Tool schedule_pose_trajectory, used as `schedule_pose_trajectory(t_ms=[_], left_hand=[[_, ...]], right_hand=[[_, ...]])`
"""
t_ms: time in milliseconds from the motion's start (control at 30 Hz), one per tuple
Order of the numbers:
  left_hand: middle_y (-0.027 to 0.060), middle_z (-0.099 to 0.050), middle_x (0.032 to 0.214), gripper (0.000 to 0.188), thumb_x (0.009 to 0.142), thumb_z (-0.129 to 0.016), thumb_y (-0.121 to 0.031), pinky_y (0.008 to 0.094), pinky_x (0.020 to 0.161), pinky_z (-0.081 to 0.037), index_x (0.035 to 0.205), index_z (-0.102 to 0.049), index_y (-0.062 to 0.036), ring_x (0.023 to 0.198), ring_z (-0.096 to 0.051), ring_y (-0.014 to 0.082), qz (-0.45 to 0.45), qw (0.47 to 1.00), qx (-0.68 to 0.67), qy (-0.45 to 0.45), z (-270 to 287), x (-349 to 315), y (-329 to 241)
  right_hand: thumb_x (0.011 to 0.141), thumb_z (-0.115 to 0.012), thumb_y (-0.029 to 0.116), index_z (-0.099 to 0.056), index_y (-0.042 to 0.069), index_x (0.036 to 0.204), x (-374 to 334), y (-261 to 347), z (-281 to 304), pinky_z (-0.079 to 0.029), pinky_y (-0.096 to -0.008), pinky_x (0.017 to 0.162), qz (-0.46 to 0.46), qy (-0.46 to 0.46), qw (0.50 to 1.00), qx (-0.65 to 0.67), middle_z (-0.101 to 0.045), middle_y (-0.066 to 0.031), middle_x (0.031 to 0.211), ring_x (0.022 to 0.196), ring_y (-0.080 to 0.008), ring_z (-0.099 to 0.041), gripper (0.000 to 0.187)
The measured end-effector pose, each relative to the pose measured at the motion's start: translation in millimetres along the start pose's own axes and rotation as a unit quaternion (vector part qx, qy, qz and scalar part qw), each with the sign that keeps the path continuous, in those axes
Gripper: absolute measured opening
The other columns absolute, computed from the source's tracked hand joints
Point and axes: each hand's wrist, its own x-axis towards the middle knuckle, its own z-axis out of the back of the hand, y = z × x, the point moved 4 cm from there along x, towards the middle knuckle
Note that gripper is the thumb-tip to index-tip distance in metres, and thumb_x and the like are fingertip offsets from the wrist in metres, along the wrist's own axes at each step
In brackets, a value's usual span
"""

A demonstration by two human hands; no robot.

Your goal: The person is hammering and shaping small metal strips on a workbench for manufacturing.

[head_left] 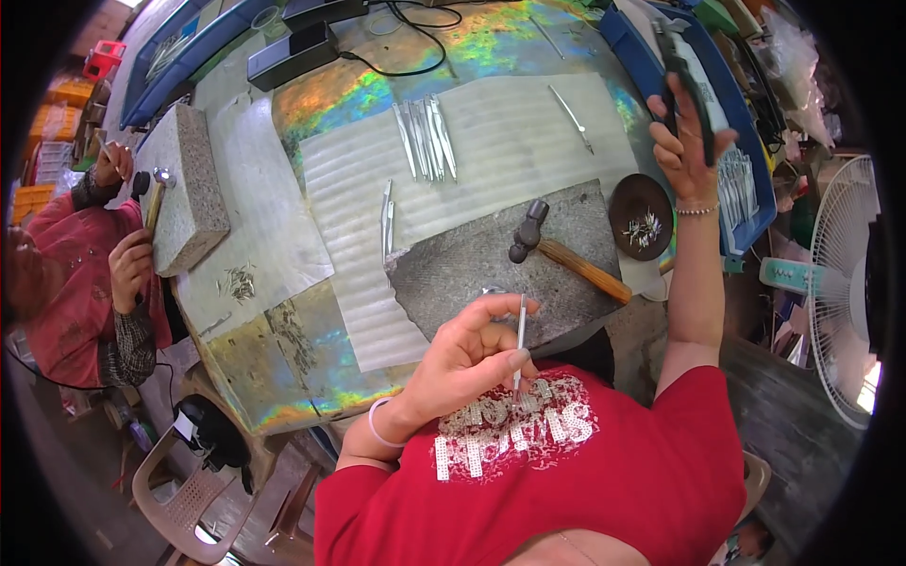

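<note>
Between its thumb and fingers, my left hand [477, 354] pinches a slim silver metal tool [522, 330], upright in front of my chest. My right hand [689, 156] reaches out to the far right, its fingers closed on a long black object [696, 90] whose kind I cannot make out. Beyond my left hand sits a rough grey stone block [453, 274] with a wooden-handled hammer [583, 269] lying across it. Right of the block, a dark round bowl [630, 203] holds small silver pins. A row of slim silver pieces [425, 141] lies on white foam sheeting [510, 113].
A blue bin [760, 203] with silver pieces stands at the right, by a white fan [840, 292]. At the left, a person in red [85, 274] holds a hammer at another stone block [193, 179]. Black boxes [293, 57] with cables lie at the back.
</note>
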Motion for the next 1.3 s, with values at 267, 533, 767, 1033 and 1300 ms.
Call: schedule_pose_trajectory(t_ms=[267, 533, 767, 1033, 1300], left_hand=[[0.0094, -0.061, 0.081, 0.042, 0.091, -0.048, -0.002, 0.0243, 0.063, -0.047, 0.13, -0.034, 0.0001, 0.071, -0.059, 0.0115, 0.016, 0.999, 0.001, 0.032, -12, 5, 0], [0.0107, -0.061, 0.083, 0.022, 0.095, -0.046, -0.008, 0.0262, 0.068, -0.052, 0.114, -0.042, 0.001, 0.074, -0.062, 0.0141, 0.026, 0.999, -0.021, 0.003, -10, 1, 4], [0.0109, -0.061, 0.081, 0.018, 0.096, -0.044, -0.009, 0.0267, 0.064, -0.053, 0.111, -0.043, 0.0007, 0.071, -0.063, 0.0158, 0.011, 1.0, -0.012, 0.018, -14, 5, 7], [0.0097, -0.061, 0.076, 0.026, 0.098, -0.038, -0.012, 0.0237, 0.057, -0.053, 0.12, -0.041, 0.0009, 0.063, -0.063, 0.0156, 0.042, 0.998, -0.01, 0.04, -28, 3, 9], [0.0099, -0.061, 0.073, 0.026, 0.097, -0.037, -0.012, 0.0233, 0.053, -0.052, 0.12, -0.041, 0.001, 0.058, -0.062, 0.0152, 0.075, 0.995, 0.025, 0.069, -40, 2, 14]], right_hand=[[0.076, -0.063, 0.019, -0.051, 0.005, 0.099, -25, -8, -50, -0.043, -0.0296, 0.074, 0.043, 0.049, 0.998, 0.006, -0.037, -0.0099, 0.111, 0.09, -0.0174, -0.042, 0.03], [0.057, -0.065, 0.015, -0.062, 0.001, 0.088, -84, -13, -112, -0.043, -0.0359, 0.086, 0.072, 0.054, 0.955, -0.283, -0.046, -0.0199, 0.118, 0.1, -0.0251, -0.051, 0.033], [0.066, -0.065, 0.016, -0.066, 0.001, 0.097, -122, -51, -155, -0.033, -0.038, 0.096, -0.155, 0.179, 0.907, -0.348, -0.045, -0.018, 0.119, 0.112, -0.0294, -0.045, 0.034], [0.07, -0.064, 0.012, -0.063, -0.003, 0.102, -153, -72, -157, -0.029, -0.0358, 0.102, -0.187, 0.196, 0.92, -0.282, -0.041, -0.0159, 0.126, 0.12, -0.0268, -0.041, 0.035], [0.07, -0.063, 0.01, -0.064, -0.003, 0.101, -160, -71, -158, -0.025, -0.0374, 0.105, -0.166, 0.234, 0.92, -0.268, -0.038, -0.0157, 0.13, 0.125, -0.0282, -0.036, 0.033]])
